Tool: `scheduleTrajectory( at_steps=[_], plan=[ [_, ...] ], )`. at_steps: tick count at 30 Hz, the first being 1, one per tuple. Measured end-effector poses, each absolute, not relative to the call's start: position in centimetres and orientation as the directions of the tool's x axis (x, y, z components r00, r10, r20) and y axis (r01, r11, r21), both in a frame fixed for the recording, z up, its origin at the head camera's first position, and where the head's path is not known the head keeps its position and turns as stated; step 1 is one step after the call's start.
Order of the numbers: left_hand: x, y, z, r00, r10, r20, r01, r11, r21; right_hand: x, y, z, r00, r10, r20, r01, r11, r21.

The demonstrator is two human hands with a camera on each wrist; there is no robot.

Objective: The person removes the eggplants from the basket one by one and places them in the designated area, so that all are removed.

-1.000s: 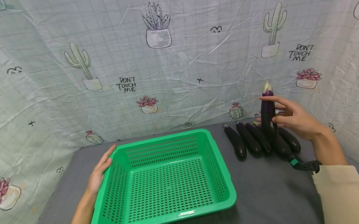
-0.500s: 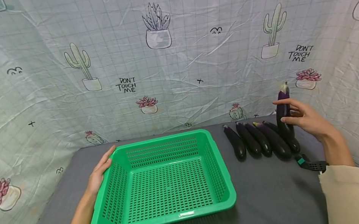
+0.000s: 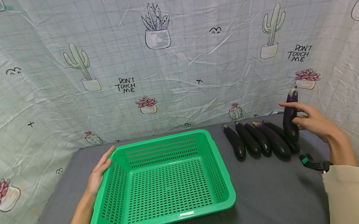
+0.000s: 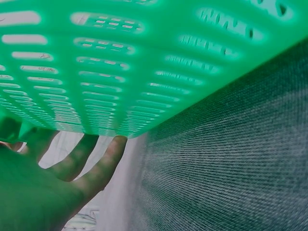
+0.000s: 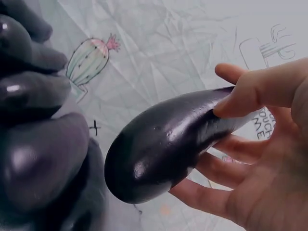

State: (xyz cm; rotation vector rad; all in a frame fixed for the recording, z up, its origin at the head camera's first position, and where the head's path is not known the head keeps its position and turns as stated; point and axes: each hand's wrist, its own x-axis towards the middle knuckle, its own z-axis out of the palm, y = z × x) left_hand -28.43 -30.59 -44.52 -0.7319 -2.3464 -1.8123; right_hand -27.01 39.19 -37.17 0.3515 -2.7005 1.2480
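Observation:
My right hand [image 3: 315, 120] holds a glossy dark purple eggplant [image 3: 291, 121] nearly upright, stem end up, at the right end of a row of other eggplants [image 3: 274, 140]. In the right wrist view, thumb and fingers grip the held eggplant [image 5: 163, 144] around its upper part, and its rounded bottom hangs free. At the left, my left hand [image 3: 97, 176] rests along the outer side of a green plastic basket [image 3: 164, 223]. The left wrist view shows its straight fingers [image 4: 103, 166] touching the slotted wall under the rim. The basket's inside shows only its bare slotted floor.
A grey cloth-covered table [image 3: 264, 199] carries the basket and the eggplants. Behind and at both sides hangs a pale sheet [image 3: 176, 62] printed with cacti, close to the row's far ends. A black strap mount [image 3: 314, 164] juts from my right wrist.
My right hand has moved rightward with the held eggplant, from above the row to its right end, and slightly lower. The left hand and basket have stayed in place.

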Motion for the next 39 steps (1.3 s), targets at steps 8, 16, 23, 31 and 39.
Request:
scheduleTrajectory(
  at_steps=[8, 16, 23, 31, 39],
  plan=[
    [-28.3, -30.5, -44.5, -0.883, 0.32, 0.343, 0.411, 0.174, 0.895, -27.3, 40.2, -37.9, -0.958, -0.13, 0.254, -0.269, 0.704, -0.657],
    [-28.3, -30.6, -44.6, -0.876, 0.319, 0.36, 0.428, 0.175, 0.886, -27.3, 41.3, -38.3, -0.981, -0.09, 0.171, -0.179, 0.757, -0.629],
    [-28.4, -30.7, -44.6, -0.872, 0.327, 0.364, 0.43, 0.158, 0.889, -27.9, 42.1, -39.0, -0.981, -0.103, 0.165, -0.175, 0.842, -0.511],
    [-28.4, -30.7, -44.6, -0.876, 0.333, 0.349, 0.412, 0.14, 0.9, -28.4, 42.3, -40.3, -0.988, -0.081, 0.135, -0.142, 0.834, -0.533],
    [-28.4, -30.6, -44.5, -0.877, 0.321, 0.357, 0.425, 0.176, 0.888, -29.3, 42.9, -42.5, -0.985, -0.082, 0.151, -0.15, 0.84, -0.522]
  ],
)
